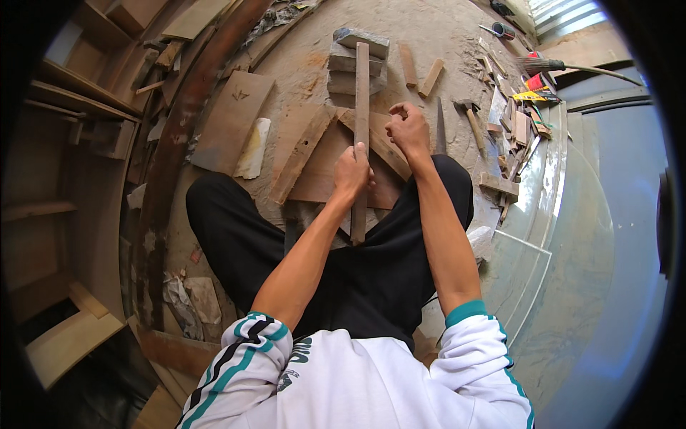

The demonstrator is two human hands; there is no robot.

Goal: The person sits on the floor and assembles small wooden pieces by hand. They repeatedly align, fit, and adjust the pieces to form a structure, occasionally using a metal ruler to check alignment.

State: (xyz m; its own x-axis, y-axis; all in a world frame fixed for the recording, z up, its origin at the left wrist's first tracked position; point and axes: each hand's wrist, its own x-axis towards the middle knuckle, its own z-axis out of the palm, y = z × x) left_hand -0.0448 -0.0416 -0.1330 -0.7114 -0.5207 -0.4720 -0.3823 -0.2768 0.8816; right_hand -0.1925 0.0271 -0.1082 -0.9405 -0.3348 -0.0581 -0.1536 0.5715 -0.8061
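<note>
My left hand [351, 173] is wrapped round a long narrow wooden strip [362, 93]. The strip points away from me, its far end over a stack of grey blocks [354, 82] and its near end between my legs. Just right of the strip my right hand [409, 130] is raised with its fingers curled in; whatever they may hold is too small to make out. Beneath both hands, two rough wooden battens [304, 154] slant together at the top over a brown board [321, 187].
To the right lie a dark pointed blade [440, 125], a hammer [472, 127] and a heap of wood scraps [519, 129]. Two short wood pieces [431, 77] sit beyond my right hand. A glass sheet [572, 236] covers the right side; wooden shelving [78, 164] stands left.
</note>
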